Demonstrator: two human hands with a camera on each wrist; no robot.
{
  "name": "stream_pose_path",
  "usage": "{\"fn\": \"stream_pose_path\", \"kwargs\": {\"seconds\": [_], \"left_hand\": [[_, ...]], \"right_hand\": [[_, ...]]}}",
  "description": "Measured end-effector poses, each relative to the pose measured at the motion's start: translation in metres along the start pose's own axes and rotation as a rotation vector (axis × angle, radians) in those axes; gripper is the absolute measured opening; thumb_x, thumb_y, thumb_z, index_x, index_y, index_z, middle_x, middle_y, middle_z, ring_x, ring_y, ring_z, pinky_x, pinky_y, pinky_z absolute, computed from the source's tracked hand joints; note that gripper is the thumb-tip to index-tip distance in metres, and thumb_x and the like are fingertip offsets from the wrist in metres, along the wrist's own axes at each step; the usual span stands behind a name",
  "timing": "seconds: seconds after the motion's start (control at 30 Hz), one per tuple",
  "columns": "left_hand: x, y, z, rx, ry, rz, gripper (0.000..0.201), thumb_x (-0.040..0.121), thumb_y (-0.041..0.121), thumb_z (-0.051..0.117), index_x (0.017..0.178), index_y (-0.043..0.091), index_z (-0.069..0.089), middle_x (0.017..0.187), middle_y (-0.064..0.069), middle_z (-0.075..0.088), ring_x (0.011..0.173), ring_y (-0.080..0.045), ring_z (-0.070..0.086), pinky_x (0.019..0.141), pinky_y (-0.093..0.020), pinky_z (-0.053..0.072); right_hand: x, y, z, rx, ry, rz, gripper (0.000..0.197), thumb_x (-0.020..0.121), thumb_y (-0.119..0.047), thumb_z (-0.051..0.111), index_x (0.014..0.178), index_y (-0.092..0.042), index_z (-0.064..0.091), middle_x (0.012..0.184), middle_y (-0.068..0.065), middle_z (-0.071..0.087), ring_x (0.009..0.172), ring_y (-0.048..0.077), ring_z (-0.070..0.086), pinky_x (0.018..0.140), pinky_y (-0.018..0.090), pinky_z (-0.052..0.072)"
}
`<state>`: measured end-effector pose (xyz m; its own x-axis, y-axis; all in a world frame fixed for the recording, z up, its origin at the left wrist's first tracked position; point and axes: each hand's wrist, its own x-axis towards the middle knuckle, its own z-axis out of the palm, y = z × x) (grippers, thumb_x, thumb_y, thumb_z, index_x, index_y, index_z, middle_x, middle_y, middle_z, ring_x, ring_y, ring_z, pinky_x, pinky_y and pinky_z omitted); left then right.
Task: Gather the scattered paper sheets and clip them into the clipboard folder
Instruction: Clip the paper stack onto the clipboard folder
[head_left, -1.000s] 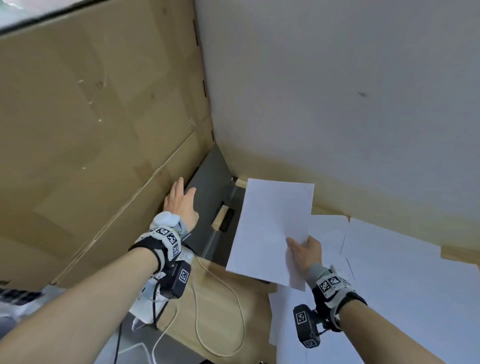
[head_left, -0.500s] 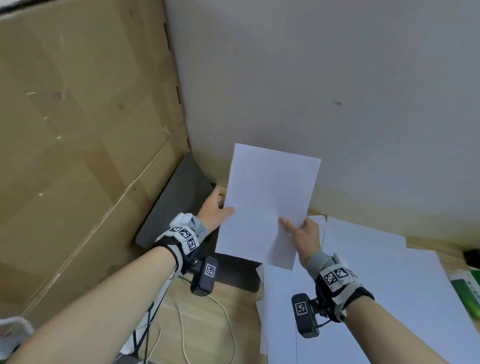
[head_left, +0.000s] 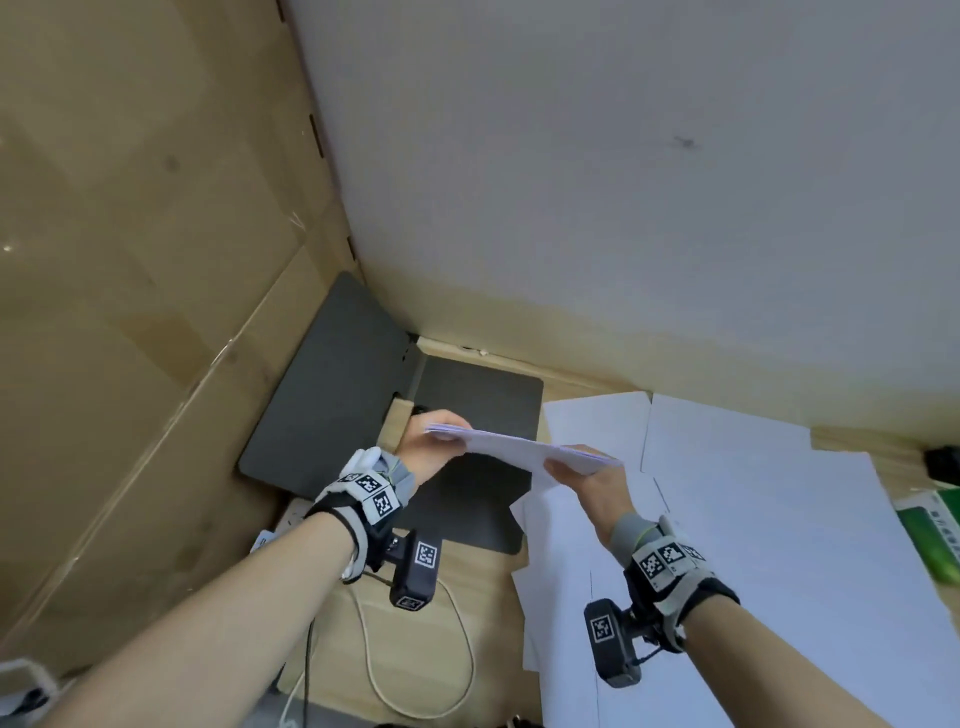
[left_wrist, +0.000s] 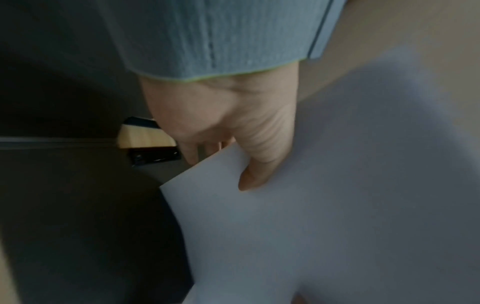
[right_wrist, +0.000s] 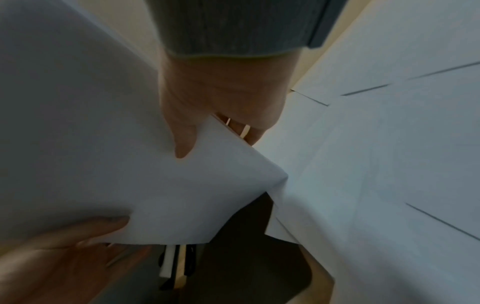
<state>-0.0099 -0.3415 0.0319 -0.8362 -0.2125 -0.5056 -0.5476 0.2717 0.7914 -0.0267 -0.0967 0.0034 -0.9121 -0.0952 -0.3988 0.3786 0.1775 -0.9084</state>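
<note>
A thin stack of white paper (head_left: 519, 446) hangs nearly flat above an open dark grey folder (head_left: 467, 410) in the desk corner. My left hand (head_left: 434, 447) pinches its left edge, thumb on top (left_wrist: 253, 164), fingers underneath. My right hand (head_left: 592, 480) pinches the right edge the same way, thumb over the paper (right_wrist: 184, 139). The folder's left flap (head_left: 332, 384) leans up against the cardboard wall, and a black clip (left_wrist: 153, 155) sits near its spine.
Large white sheets (head_left: 753, 519) cover the wooden desk to the right. A white cable (head_left: 415, 675) loops on the desk in front of the folder. Cardboard panels (head_left: 130, 260) wall off the left, a white wall (head_left: 623, 182) the back. A green packet (head_left: 930, 535) lies far right.
The paper stood upright facing me; now it has tilted down nearly flat over the folder. My left hand left the folder flap and took hold of the paper's left edge.
</note>
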Motion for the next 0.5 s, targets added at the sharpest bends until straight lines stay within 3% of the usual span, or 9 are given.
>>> {"fn": "stream_pose_path", "kwargs": {"seconds": [0.03,0.07,0.1,0.13,0.17,0.2,0.23,0.3,0.5], "left_hand": [[0.007,-0.016,0.008,-0.024,-0.057,-0.081,0.037,0.085,-0.005,0.062,0.094,0.029,0.073,0.092,0.010,0.069,0.072,0.011,0.059,0.067,0.000,0.044],[0.011,-0.029,0.014,0.092,0.032,-0.134,0.053,0.089,-0.007,0.057,0.104,0.042,0.070,0.102,0.026,0.067,0.085,0.021,0.058,0.079,0.009,0.035],[0.024,-0.027,0.028,0.297,0.118,-0.416,0.062,0.094,-0.007,0.049,0.119,0.049,0.056,0.121,0.036,0.057,0.110,0.026,0.047,0.092,0.013,0.016],[0.034,-0.033,0.042,0.675,-0.100,-0.520,0.048,0.098,-0.001,0.043,0.132,0.032,0.053,0.142,0.028,0.044,0.130,0.017,0.035,0.099,0.007,0.001],[0.040,-0.037,0.044,0.736,-0.204,-0.441,0.036,0.099,0.006,0.044,0.131,0.018,0.055,0.148,0.015,0.042,0.135,0.005,0.036,0.106,0.001,0.007],[0.035,-0.045,0.039,0.482,-0.103,-0.240,0.029,0.097,0.008,0.050,0.123,0.015,0.060,0.140,0.007,0.052,0.127,-0.005,0.049,0.106,-0.005,0.028],[0.026,-0.051,0.031,0.031,-0.023,-0.097,0.023,0.091,0.004,0.058,0.112,0.011,0.065,0.120,0.001,0.064,0.108,-0.010,0.061,0.091,-0.012,0.046],[0.024,-0.022,0.008,-0.215,0.068,-0.095,0.024,0.084,-0.004,0.064,0.107,0.003,0.066,0.097,-0.004,0.069,0.087,-0.016,0.066,0.069,-0.016,0.055],[0.053,-0.071,-0.011,0.167,0.117,-0.151,0.021,0.081,0.008,0.068,0.101,0.007,0.069,0.099,-0.008,0.071,0.081,-0.020,0.065,0.063,-0.023,0.052]], "right_hand": [[0.002,0.005,0.001,0.006,0.013,0.023,0.009,0.081,-0.011,0.079,0.084,-0.019,0.076,0.088,0.008,0.074,0.087,0.027,0.068,0.084,0.040,0.056],[0.003,0.007,0.003,-0.004,0.026,0.039,0.008,0.082,-0.012,0.078,0.082,-0.019,0.075,0.087,0.008,0.073,0.086,0.027,0.067,0.082,0.036,0.055],[0.005,0.009,0.004,-0.006,0.037,0.048,0.007,0.083,-0.014,0.078,0.083,-0.020,0.073,0.088,0.007,0.073,0.084,0.026,0.066,0.080,0.033,0.055],[0.008,0.010,0.005,-0.001,0.049,0.055,0.006,0.083,-0.017,0.078,0.083,-0.019,0.072,0.088,0.007,0.073,0.083,0.025,0.067,0.078,0.033,0.056],[0.013,0.011,0.006,0.010,0.067,0.061,0.006,0.083,-0.017,0.078,0.084,-0.018,0.072,0.087,0.007,0.073,0.082,0.024,0.067,0.074,0.032,0.056],[0.016,0.010,0.006,0.029,0.086,0.064,0.007,0.083,-0.016,0.077,0.084,-0.014,0.071,0.087,0.007,0.073,0.080,0.023,0.067,0.071,0.030,0.056],[0.019,0.010,0.005,0.051,0.095,0.062,0.009,0.083,-0.014,0.077,0.087,-0.010,0.071,0.088,0.007,0.073,0.081,0.023,0.068,0.070,0.030,0.056],[0.028,0.015,0.009,0.083,0.092,0.074,0.018,0.083,-0.012,0.078,0.097,-0.003,0.070,0.095,0.007,0.075,0.086,0.023,0.071,0.076,0.033,0.058],[0.051,0.049,0.026,-0.029,0.110,0.169,0.015,0.083,-0.012,0.076,0.095,-0.011,0.068,0.099,0.008,0.074,0.083,0.019,0.070,0.080,0.037,0.055]]}}
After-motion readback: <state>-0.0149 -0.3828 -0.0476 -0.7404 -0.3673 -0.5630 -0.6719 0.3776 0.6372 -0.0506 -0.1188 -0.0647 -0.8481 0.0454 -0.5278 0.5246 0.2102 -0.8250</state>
